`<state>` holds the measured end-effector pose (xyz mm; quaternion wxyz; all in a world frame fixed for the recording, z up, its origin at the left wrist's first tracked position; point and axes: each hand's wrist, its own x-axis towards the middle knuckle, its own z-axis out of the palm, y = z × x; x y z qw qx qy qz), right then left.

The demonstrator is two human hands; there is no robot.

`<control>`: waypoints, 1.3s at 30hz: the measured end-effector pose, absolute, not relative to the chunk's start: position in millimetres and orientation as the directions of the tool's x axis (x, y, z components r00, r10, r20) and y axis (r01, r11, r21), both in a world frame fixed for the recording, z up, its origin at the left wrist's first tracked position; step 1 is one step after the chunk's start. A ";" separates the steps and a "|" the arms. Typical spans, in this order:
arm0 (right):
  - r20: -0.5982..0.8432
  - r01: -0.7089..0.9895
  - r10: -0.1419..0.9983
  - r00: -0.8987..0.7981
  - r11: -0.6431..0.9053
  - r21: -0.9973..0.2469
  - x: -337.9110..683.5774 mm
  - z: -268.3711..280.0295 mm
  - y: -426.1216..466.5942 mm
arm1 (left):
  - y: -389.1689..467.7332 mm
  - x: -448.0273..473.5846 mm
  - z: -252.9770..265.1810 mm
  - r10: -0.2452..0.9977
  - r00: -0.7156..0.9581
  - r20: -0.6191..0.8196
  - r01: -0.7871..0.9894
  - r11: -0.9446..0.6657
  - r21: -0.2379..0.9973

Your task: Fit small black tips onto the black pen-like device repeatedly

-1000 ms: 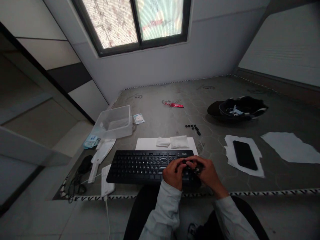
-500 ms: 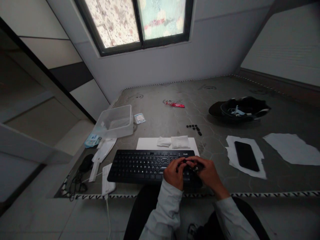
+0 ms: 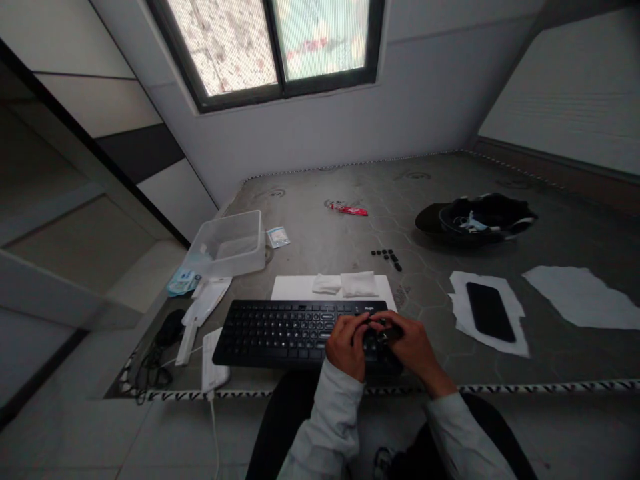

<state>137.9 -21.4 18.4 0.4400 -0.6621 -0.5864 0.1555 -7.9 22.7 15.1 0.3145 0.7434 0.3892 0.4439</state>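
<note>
A black keyboard (image 3: 280,333) lies in front of me, and both hands are over its right end. My left hand (image 3: 347,343) is closed in a pinch, its fingertips meeting those of my right hand. Between them is something small and dark that I cannot make out. My right hand (image 3: 410,343) is closed round a small dark object with a shiny part (image 3: 386,335); the fingers hide most of it. Several loose black keycaps (image 3: 387,255) lie in a group beyond the keyboard.
Behind the keyboard are a white sheet (image 3: 293,287) and folded white wipes (image 3: 360,284). To the right are a phone (image 3: 490,312) on paper and a black cap (image 3: 480,220). At left are a clear plastic box (image 3: 227,243), a mouse (image 3: 173,325) and a white power strip (image 3: 215,360).
The hands stay together over the keyboard's right end, with only slight finger movement. The whole view has shifted a little.
</note>
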 end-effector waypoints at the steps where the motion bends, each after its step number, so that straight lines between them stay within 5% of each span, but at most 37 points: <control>1: 0.313 0.637 0.913 0.262 0.080 -0.767 137.8 18.9 -21.3 | 22.7 -7.8 15.4 0.858 0.302 0.416 0.299 -0.500 0.813; 39: 0.305 0.596 0.903 0.303 0.070 -0.800 137.0 22.9 -21.9 | 21.4 -7.4 20.1 0.841 0.382 0.384 0.346 -0.515 0.784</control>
